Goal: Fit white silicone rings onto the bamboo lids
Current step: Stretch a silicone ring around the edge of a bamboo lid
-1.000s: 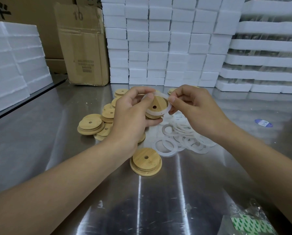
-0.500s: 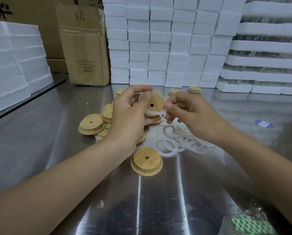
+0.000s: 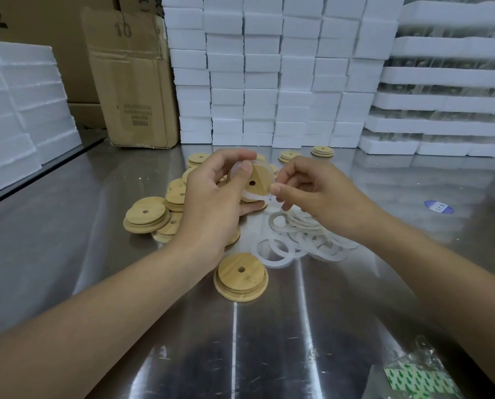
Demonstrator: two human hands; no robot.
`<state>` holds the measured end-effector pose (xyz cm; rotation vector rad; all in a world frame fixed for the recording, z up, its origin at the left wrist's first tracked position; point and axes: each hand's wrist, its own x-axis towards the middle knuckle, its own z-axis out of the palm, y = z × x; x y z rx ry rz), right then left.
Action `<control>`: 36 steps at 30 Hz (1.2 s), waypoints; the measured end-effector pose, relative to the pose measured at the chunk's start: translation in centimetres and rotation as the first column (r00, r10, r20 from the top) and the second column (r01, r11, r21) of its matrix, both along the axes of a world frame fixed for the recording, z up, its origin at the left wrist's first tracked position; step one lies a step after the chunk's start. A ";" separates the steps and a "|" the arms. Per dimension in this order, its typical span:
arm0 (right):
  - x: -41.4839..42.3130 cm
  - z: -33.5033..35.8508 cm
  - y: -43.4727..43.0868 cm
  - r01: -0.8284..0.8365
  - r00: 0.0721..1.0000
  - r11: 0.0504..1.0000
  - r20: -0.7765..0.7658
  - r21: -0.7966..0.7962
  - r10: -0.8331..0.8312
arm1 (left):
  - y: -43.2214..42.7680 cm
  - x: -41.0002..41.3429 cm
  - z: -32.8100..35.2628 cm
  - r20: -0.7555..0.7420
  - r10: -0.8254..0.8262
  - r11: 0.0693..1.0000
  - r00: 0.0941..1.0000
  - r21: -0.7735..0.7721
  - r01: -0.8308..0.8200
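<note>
Table [image 3: 67, 226]: steel, reflective, carrying everything below.

Foam blocks [image 3: 269, 67]: white, stacked in columns along the far edge; more foam on the left and flatter trays on the right.

Box [image 3: 131, 82]: cardboard, upright, marked "10", left of the blocks.

Lid pile [image 3: 160, 211]: bamboo discs, each with a centre hole, loosely overlapped left of centre and partly hidden behind the left hand.

Ring pile [image 3: 306, 237]: flat white silicone rings, overlapped on the table right of the lid pile, below the right hand.

Left hand [image 3: 211, 203]: raised above the lid pile, grasping one lid, thumb pressed on the upper left of its face, fingers curled behind and beneath.

Right hand [image 3: 321, 197]: just right of that lid, thumb and forefinger pinching the ring at the lid's lower right edge, other fingers curled.

Lone lid [image 3: 241, 276]: flat on the table, nearest the person, apart from both piles.

Held lid [image 3: 259, 180]: tilted, face towards the camera, between the two hands.

Ring [image 3: 252, 195]: translucent white, lying round the held lid's left and lower edge; how well it is seated cannot be told.

Sticker [image 3: 438, 206]: blue oval, far right.
</note>
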<state>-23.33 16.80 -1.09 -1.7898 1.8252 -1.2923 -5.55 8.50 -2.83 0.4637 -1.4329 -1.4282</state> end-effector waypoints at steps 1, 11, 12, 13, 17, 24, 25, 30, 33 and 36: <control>0.0 0.0 0.0 0.005 1.000 1.000 0.006 -0.003 -0.005 | -0.1 0.0 0.1 0.017 0.007 0.999 1.000 -0.039 -0.006; 1.0 -0.6 0.0 0.034 0.969 0.988 -0.237 -0.147 -0.069 | -0.4 0.6 -0.1 0.288 0.176 0.734 0.941 -0.676 0.070; 0.8 -0.5 0.0 0.044 0.967 0.987 -0.241 -0.153 -0.080 | -0.6 0.6 0.0 0.292 0.188 0.738 0.938 -0.672 0.061; 0.6 -0.5 0.0 0.056 0.964 0.986 -0.248 -0.157 -0.094 | -0.8 0.7 0.0 0.291 0.202 0.744 0.935 -0.667 0.047; 0.4 -0.3 0.0 0.110 0.956 0.978 -0.250 -0.176 -0.153 | -1.6 0.9 0.4 0.288 0.257 0.784 0.922 -0.620 -0.025; 1.1 0.0 0.3 0.044 0.967 0.987 -0.242 -0.153 -0.080 | -2.1 1.3 0.6 0.388 0.202 0.817 0.899 -0.573 0.063; 1.1 0.0 0.4 0.035 0.969 0.988 -0.238 -0.150 -0.071 | -2.1 1.3 0.5 0.399 0.179 0.820 0.899 -0.566 0.087; 1.2 0.3 0.5 -0.024 0.994 0.993 -0.110 -0.117 0.011 | -2.0 1.3 1.1 0.416 -0.030 0.888 0.909 -0.406 0.215; 1.2 0.7 0.6 -0.067 0.996 0.990 0.041 -0.123 0.073 | -2.0 1.3 1.6 0.411 -0.173 0.921 0.895 -0.253 0.295; 1.2 1.1 0.7 -0.082 0.985 0.987 0.139 -0.140 0.101 | -2.1 1.4 1.9 0.391 -0.292 0.915 0.873 -0.151 0.374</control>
